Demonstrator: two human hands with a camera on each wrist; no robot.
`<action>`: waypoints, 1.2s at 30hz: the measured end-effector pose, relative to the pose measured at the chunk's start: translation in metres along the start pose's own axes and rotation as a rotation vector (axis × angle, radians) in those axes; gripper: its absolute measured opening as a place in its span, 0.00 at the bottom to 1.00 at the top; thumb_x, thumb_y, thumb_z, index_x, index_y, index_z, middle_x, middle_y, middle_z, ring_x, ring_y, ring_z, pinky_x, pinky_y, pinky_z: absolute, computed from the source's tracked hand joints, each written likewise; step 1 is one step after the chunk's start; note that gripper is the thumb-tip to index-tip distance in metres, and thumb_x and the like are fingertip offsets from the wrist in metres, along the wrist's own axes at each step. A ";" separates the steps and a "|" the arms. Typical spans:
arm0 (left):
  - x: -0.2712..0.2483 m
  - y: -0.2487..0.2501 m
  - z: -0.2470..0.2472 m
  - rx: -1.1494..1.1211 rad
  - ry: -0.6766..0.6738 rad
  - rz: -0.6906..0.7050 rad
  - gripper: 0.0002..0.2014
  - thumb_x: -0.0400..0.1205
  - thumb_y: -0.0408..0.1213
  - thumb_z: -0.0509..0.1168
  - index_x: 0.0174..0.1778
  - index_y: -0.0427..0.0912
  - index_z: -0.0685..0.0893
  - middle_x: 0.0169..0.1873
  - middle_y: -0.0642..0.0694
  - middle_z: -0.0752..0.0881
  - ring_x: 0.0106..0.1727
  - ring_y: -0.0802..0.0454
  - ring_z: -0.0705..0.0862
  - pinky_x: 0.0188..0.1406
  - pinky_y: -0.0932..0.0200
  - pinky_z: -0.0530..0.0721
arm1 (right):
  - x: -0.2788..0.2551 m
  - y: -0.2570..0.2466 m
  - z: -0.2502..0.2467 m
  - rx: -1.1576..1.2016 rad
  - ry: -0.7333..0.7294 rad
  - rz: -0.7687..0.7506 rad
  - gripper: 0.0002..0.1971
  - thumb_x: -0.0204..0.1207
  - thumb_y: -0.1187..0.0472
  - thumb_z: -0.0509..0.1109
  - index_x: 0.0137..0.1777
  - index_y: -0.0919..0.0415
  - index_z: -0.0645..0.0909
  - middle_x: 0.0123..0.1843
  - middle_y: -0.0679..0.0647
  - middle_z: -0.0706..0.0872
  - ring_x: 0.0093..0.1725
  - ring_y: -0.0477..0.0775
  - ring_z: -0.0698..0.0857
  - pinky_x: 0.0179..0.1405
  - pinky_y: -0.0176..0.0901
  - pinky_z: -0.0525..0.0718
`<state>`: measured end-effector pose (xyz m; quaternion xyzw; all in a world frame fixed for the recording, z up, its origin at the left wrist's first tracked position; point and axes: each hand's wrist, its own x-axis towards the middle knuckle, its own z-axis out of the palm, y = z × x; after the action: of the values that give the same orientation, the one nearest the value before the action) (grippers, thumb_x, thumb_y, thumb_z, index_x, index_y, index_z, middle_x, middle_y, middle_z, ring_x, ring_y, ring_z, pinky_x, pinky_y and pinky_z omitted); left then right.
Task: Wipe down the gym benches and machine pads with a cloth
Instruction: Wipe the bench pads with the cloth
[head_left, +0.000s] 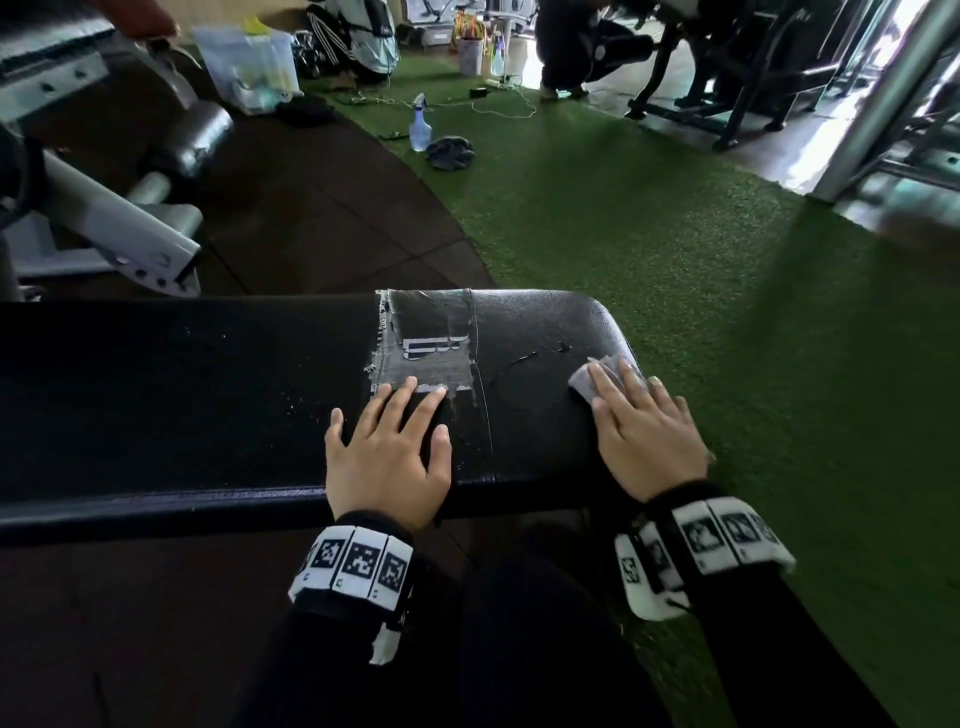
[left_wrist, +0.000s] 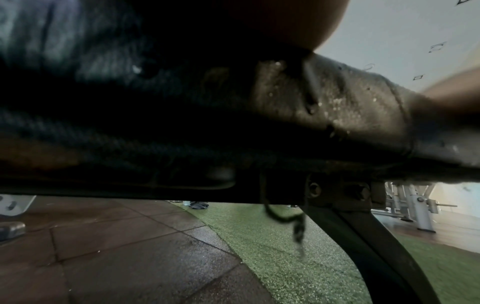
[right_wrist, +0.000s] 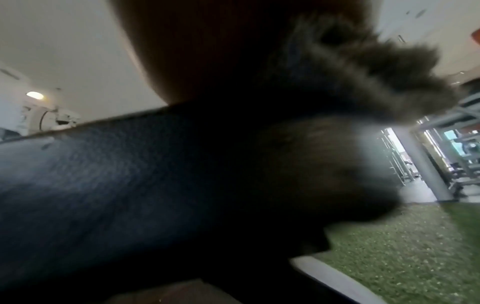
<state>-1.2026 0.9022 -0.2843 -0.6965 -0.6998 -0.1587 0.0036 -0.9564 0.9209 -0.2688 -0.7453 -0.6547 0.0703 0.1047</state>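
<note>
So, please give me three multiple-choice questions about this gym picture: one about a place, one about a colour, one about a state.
1. Where does the spray bottle stand?
A. On the bench
B. On the green turf beyond the bench
C. In the left hand

2. What colour is the bench pad?
A. Black
B. Red
C. White

3. How does the right hand lie on the cloth?
A. Curled into a fist beside it
B. Flat, with straight fingers pressing it down
C. Lifted clear above it

Answers: 1 B, the bottle stands on the turf next to a dark rag. 2 A, the pad's cover is black. 3 B, the fingers lie spread across the cloth at the pad's end.
</note>
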 end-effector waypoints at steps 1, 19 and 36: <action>0.000 0.000 0.000 0.000 -0.001 -0.001 0.27 0.80 0.58 0.38 0.76 0.67 0.64 0.79 0.60 0.66 0.81 0.56 0.59 0.78 0.38 0.50 | 0.008 -0.010 0.001 -0.028 -0.008 -0.007 0.24 0.83 0.43 0.43 0.79 0.30 0.47 0.84 0.39 0.49 0.83 0.53 0.52 0.81 0.53 0.47; 0.000 -0.002 0.002 -0.002 0.012 0.013 0.27 0.80 0.58 0.38 0.76 0.67 0.64 0.79 0.59 0.66 0.81 0.56 0.59 0.78 0.39 0.49 | -0.031 0.008 -0.003 0.002 0.041 -0.176 0.23 0.82 0.41 0.46 0.77 0.26 0.50 0.82 0.34 0.52 0.82 0.46 0.55 0.81 0.50 0.52; -0.001 -0.006 0.003 -0.069 0.033 0.034 0.26 0.82 0.54 0.37 0.76 0.66 0.65 0.79 0.61 0.64 0.81 0.59 0.56 0.79 0.40 0.46 | -0.042 -0.020 0.004 -0.012 0.092 -0.850 0.21 0.82 0.46 0.57 0.75 0.34 0.67 0.79 0.38 0.65 0.79 0.50 0.65 0.78 0.49 0.64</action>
<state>-1.2079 0.9023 -0.2888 -0.7054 -0.6817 -0.1942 -0.0061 -0.9826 0.8820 -0.2691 -0.4121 -0.8987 -0.0165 0.1491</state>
